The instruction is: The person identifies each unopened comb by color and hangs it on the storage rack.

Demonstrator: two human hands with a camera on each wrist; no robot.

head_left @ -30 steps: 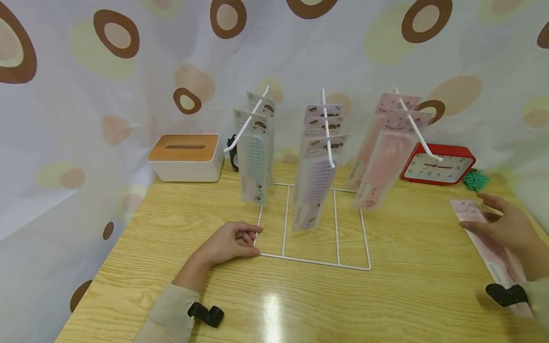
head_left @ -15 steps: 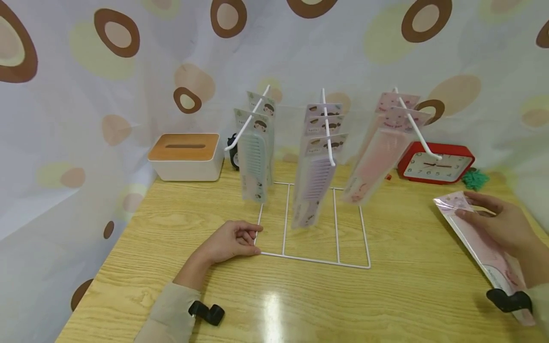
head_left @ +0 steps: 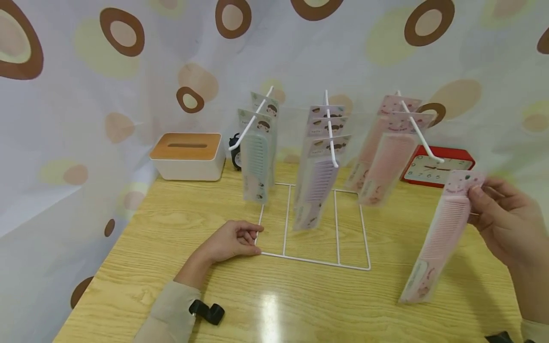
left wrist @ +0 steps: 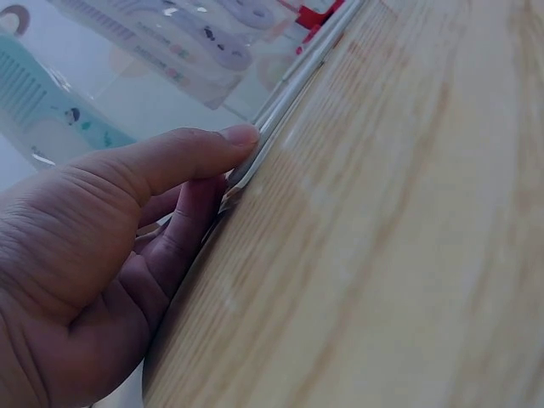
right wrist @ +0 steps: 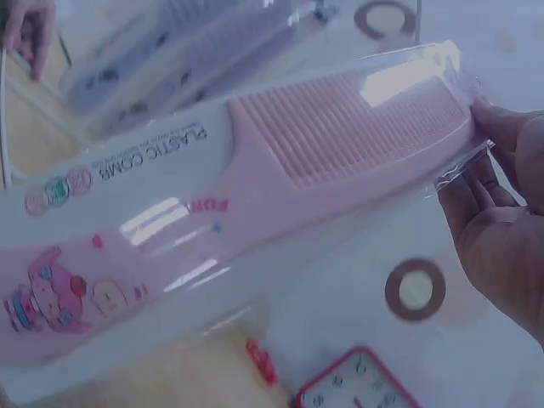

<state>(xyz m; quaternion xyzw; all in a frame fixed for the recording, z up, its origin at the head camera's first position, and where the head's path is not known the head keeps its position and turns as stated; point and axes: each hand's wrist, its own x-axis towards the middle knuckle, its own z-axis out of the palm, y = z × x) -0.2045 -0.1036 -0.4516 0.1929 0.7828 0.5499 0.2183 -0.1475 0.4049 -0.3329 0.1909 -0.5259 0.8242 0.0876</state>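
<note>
My right hand (head_left: 506,216) pinches a packaged pink comb (head_left: 443,238) by the top of its card. It hangs tilted over the right of the table; in the right wrist view the comb (right wrist: 340,127) fills the middle, teeth showing through clear plastic. My left hand (head_left: 229,243) grips the front left corner of a white wire rack (head_left: 309,260) at its base, thumb on the wire (left wrist: 280,110). From the rack's three prongs hang packaged combs: green combs (head_left: 256,157) left, purple combs (head_left: 319,183) in the middle, pink combs (head_left: 388,166) right.
At the back left stands a white tissue box (head_left: 186,166) with a wooden lid. A small black clock (head_left: 236,155) is partly hidden behind the green combs. A red clock (head_left: 435,169) stands back right, behind the right prong. Patterned cloth (head_left: 141,95) hangs behind the table.
My right hand has lifted the pink comb off the table at the right and brought it up and leftward, turning it upright. My left hand stays at the rack's corner.
</note>
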